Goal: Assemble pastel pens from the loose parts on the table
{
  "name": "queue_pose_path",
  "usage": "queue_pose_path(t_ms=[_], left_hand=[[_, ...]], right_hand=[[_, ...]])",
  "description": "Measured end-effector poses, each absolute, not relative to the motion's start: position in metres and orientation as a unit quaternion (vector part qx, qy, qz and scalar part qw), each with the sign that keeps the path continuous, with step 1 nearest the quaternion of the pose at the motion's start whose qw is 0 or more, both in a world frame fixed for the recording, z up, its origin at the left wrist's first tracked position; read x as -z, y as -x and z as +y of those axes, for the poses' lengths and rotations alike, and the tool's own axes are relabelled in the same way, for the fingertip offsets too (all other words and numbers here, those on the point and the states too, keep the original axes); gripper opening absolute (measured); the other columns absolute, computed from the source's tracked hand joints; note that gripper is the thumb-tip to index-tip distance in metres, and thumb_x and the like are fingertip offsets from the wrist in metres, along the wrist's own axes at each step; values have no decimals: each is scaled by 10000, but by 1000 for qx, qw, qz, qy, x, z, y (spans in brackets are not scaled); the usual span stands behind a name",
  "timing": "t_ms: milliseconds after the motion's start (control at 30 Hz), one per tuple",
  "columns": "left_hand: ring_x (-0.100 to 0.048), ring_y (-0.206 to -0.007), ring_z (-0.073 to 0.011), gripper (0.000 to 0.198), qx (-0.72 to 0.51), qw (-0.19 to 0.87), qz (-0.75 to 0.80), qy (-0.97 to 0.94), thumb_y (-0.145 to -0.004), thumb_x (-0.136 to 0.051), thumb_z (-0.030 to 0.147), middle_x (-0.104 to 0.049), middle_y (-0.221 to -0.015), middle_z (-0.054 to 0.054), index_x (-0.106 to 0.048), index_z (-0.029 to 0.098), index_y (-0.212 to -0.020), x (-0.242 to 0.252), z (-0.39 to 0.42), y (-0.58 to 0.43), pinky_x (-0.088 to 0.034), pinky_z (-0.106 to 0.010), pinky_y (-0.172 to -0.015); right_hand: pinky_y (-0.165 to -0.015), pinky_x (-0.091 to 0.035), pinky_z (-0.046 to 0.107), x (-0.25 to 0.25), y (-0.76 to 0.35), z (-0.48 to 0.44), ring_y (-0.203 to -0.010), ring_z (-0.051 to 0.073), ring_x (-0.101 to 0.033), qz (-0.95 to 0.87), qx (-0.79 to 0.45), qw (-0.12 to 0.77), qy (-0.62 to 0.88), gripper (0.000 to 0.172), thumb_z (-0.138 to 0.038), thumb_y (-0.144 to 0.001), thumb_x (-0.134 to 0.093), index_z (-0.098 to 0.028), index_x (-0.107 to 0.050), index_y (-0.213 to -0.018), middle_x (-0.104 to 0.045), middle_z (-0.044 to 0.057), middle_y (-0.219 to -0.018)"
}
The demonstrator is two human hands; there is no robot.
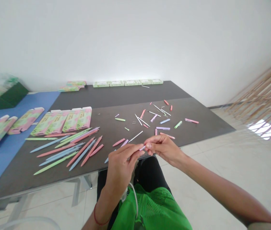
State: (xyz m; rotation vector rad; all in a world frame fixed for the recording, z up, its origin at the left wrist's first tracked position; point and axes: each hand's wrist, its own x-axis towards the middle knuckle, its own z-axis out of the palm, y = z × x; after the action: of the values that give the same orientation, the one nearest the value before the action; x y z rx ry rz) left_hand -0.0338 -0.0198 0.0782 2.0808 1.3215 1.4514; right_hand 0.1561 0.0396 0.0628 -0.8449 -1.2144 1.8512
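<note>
My left hand point(123, 163) and my right hand point(163, 147) meet at the table's front edge. Between their fingertips is a small light purple pen part point(142, 148), mostly covered by the fingers. Both hands are closed on it. Just beyond lie a pink pen barrel piece point(118, 142), a purple barrel piece point(124, 142) and a white ink refill point(135, 136). Farther right, loose pen parts are scattered, among them a blue barrel piece point(164, 121), a green one point(178, 124) and a red one point(191, 121). Left of my hands, several pens point(77, 156) in pastel colours lie together.
Pink and green cartons point(83, 118) lie in a row behind the pens, with flat cartons point(26, 120) on the blue surface point(50, 97). More boxes point(116, 83) line the dark table's point(101, 99) back edge. A dark green bin point(12, 97) stands far left; wooden sticks point(265, 84) are at right.
</note>
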Motion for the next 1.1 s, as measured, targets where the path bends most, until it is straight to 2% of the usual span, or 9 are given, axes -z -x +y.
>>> queue_pose_path(t_ms=[133, 167, 233, 300, 400, 533, 700, 867, 1100], left_hand=[[-752, -782, -146, 112, -494, 165, 477, -708, -980, -671, 177, -806, -923, -16, -770, 217, -1010, -78, -22, 37, -599, -256, -797], [-750, -801, -144, 112, -493, 161, 481, -707, -987, -661, 184, -803, -934, -17, -766, 216, -1008, -78, -23, 38, -592, -257, -818], [-745, -827, -142, 106, -494, 158, 485, -704, -995, -652, 200, -796, -952, -17, -757, 213, -1005, -77, -25, 42, -582, -249, -824], [-741, -825, -138, 92, -493, 159, 491, -701, -993, -658, 214, -791, -960, -14, -750, 213, -997, -76, -26, 45, -574, -235, -799], [-738, -805, -130, 78, -491, 160, 492, -701, -986, -668, 220, -789, -972, -5, -745, 218, -1004, -74, -27, 48, -566, -225, -784], [-734, -775, -129, 73, -484, 150, 491, -709, -980, -677, 227, -787, -958, 4, -746, 225, -1003, -70, -27, 47, -560, -230, -786], [-739, -797, -134, 77, -474, 148, 496, -712, -980, -682, 237, -786, -967, 7, -746, 237, -1024, -67, -26, 48, -561, -234, -794], [-750, -800, -147, 75, -475, 120, 499, -715, -982, -682, 252, -795, -988, -7, -744, 230, -1018, -65, -20, 47, -577, -248, -785], [-756, -885, -162, 68, -487, 35, 440, -754, -983, -679, 183, -793, -956, -31, -719, 197, -1036, -85, -14, 23, -584, -259, -847]], right_hand=[[-611, -558, 279, -63, -183, 62, -670, 155, -710, -574, -620, 382, 374, 390, -419, -825, -844, -236, -792, -1166, -804, 60, -890], [-632, -555, 301, -64, -196, 73, -714, 178, -717, -618, -540, 405, 403, 403, -409, -865, -802, -252, -766, -1234, -806, 64, -932], [-764, -553, 369, -66, -227, 101, -844, 230, -711, -709, -305, 416, 481, 221, -335, -908, -737, -225, -817, -1083, -802, 87, -982], [-915, -512, 445, -63, -257, 126, -990, 292, -676, -779, -128, 334, 516, 182, -245, -926, -667, -197, -835, -976, -791, 120, -1046], [-957, -473, 449, -50, -283, 148, -1054, 318, -628, -840, -42, 181, 509, 212, -200, -923, -655, -158, -825, -1042, -773, 148, -1117], [-939, -455, 408, -31, -286, 152, -1051, 307, -614, -867, -24, 92, 489, 189, -179, -931, -652, -148, -808, -1033, -760, 158, -1123], [-847, -466, 342, -29, -284, 149, -941, 259, -662, -834, -37, 145, 531, 136, -155, -933, -617, -135, -748, -964, -758, 138, -998], [-754, -499, 316, -48, -276, 125, -772, 210, -679, -817, -105, 285, 490, 96, -229, -918, -655, -174, -730, -894, -766, 71, -869], [-875, -578, 412, -69, -244, 68, -935, 261, -752, -704, -345, 457, 419, 142, -361, -849, -821, -240, -788, -916, -809, 76, -981]])
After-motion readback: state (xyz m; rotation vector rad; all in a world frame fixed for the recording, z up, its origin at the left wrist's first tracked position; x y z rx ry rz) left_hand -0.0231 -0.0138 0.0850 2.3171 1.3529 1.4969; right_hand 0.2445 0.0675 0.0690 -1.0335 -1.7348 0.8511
